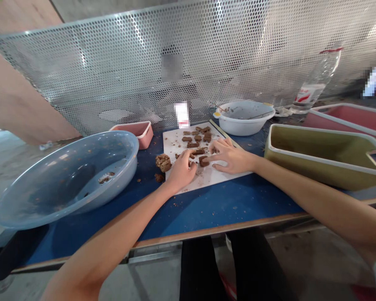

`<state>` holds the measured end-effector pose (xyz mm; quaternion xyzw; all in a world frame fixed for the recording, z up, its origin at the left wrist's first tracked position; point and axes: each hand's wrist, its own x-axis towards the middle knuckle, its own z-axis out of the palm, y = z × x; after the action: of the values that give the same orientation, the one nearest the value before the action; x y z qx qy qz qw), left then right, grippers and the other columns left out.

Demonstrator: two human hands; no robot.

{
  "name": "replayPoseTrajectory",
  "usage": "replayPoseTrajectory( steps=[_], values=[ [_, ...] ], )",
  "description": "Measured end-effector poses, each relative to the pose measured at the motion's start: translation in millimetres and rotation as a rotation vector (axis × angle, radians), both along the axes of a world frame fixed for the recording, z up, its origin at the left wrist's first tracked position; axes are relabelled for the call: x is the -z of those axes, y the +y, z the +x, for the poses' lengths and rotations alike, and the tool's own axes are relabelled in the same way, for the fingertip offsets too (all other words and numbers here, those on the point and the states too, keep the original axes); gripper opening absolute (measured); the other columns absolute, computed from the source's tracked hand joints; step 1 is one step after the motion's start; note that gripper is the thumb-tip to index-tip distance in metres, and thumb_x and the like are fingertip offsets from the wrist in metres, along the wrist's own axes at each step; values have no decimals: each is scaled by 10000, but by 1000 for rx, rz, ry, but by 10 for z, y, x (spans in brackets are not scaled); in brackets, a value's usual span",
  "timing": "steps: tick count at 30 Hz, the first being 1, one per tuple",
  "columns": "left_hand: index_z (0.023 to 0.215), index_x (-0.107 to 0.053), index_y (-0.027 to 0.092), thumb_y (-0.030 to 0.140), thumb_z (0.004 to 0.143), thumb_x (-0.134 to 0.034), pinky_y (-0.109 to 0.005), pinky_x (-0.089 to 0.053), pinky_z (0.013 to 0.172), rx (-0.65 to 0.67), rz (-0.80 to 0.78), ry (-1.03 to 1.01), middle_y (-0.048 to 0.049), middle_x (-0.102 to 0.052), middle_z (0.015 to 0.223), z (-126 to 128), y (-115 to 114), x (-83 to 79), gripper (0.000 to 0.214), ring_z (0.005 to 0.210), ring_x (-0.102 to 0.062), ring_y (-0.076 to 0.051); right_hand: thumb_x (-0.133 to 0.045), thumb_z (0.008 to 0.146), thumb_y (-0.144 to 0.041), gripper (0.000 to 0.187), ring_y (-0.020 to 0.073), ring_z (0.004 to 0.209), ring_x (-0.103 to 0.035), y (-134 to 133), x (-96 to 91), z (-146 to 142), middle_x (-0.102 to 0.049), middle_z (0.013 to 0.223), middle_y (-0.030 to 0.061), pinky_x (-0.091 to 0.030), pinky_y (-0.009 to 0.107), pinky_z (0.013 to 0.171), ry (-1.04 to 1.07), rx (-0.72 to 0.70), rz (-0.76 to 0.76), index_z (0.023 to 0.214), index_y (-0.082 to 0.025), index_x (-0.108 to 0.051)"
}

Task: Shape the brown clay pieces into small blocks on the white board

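My left hand (182, 170) rests on a white board (219, 177), fingers bent, with a gap between thumb and forefinger. Small brown pieces lie at its fingertips; I cannot make out any held piece. My right hand (230, 156) is open on the board's right side, fingers apart, one fingertip touching a brown block (203, 161). Beyond both hands, several brown chunks (193, 145) lie in loose rows among crumbs. A rough, cracked brown lump (163, 162) sits at the board's left edge, with a smaller brown piece (159, 177) just below it.
A large blue basin (125, 167) holding brown scraps stands at left, beside a small pink container (146, 136). A white bowl (244, 125) is behind the board. Olive (316, 169) and pink bins (347, 110) and a plastic bottle (310, 90) stand right. Perforated metal screen (113, 71) closes the back.
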<state>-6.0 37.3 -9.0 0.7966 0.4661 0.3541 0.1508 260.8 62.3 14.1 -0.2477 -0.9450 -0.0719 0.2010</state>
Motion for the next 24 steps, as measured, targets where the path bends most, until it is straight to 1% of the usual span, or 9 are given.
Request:
replayPoseTrajectory(
  steps=[3, 7, 11, 12, 16, 17, 20, 21, 24],
  values=[
    [1382, -586, 186, 123, 958, -569, -439, -565, 945, -3, 11, 22, -124, -699, 1290, -3, 2, 6, 429, 985, -676, -251, -561, 1065, -367, 335, 325, 1160, -528, 4, 20, 2, -566, 1260, 124, -388, 532, 996, -44, -19, -23, 1316, -338, -780],
    [1359, -593, 199, 133, 962, -568, -417, -570, 913, -6, 5, 45, -110, -688, 1303, -4, 1, 5, 404, 944, -669, -235, -585, 1050, -338, 311, 316, 1166, -525, 18, 32, 13, -564, 1252, 118, -390, 523, 1004, -39, -54, -31, 1282, -325, -791],
    [1324, -606, 208, 123, 957, -565, -402, -572, 912, -6, 8, 54, -95, -681, 1301, 3, 2, -2, 379, 935, -670, -226, -579, 1052, -343, 387, 333, 1188, -515, 18, 40, 1, -563, 1289, 144, -405, 529, 1007, -71, -48, -34, 1404, -289, -732],
    [1316, -610, 206, 122, 955, -567, -401, -571, 912, -6, 8, 55, -93, -679, 1300, 4, 2, -4, 373, 933, -669, -225, -576, 1056, -349, 386, 333, 1184, -517, 20, 43, -2, -571, 1285, 146, -406, 528, 1002, -70, -41, -31, 1402, -285, -733],
    [1303, -621, 195, 115, 953, -562, -398, -566, 896, 1, 0, 60, -93, -674, 1291, 4, -7, -20, 363, 907, -657, -217, -583, 1056, -352, 295, 317, 1151, -526, 27, 42, -3, -605, 1229, 123, -401, 526, 1007, -23, -27, -41, 1241, -296, -806],
    [1302, -623, 194, 114, 957, -557, -396, -564, 890, 5, -2, 63, -93, -672, 1294, 3, -10, -26, 360, 900, -654, -213, -593, 1051, -354, 296, 317, 1153, -525, 27, 40, -3, -605, 1233, 121, -403, 527, 1014, -26, -30, -57, 1251, -301, -804],
    [1285, -635, 196, 108, 964, -547, -388, -559, 879, 8, -10, 74, -91, -669, 1293, 2, -17, -41, 344, 901, -650, -208, -604, 1045, -366, 371, 325, 1170, -519, 26, 39, -6, -595, 1277, 131, -410, 537, 1025, -59, -33, -97, 1382, -306, -748],
    [1275, -640, 195, 104, 962, -548, -385, -558, 875, 6, -13, 76, -90, -670, 1286, 2, -16, -44, 339, 902, -651, -208, -601, 1048, -371, 381, 326, 1170, -520, 28, 41, -5, -594, 1277, 132, -410, 540, 1026, -61, -30, -99, 1396, -305, -740],
    [1254, -650, 192, 96, 955, -554, -377, -557, 871, 4, -13, 77, -85, -674, 1262, 3, -13, -47, 328, 907, -653, -209, -593, 1060, -384, 331, 316, 1163, -524, 43, 47, 1, -600, 1228, 117, -406, 535, 1024, -34, -21, -89, 1324, -319, -781]
  ],
)
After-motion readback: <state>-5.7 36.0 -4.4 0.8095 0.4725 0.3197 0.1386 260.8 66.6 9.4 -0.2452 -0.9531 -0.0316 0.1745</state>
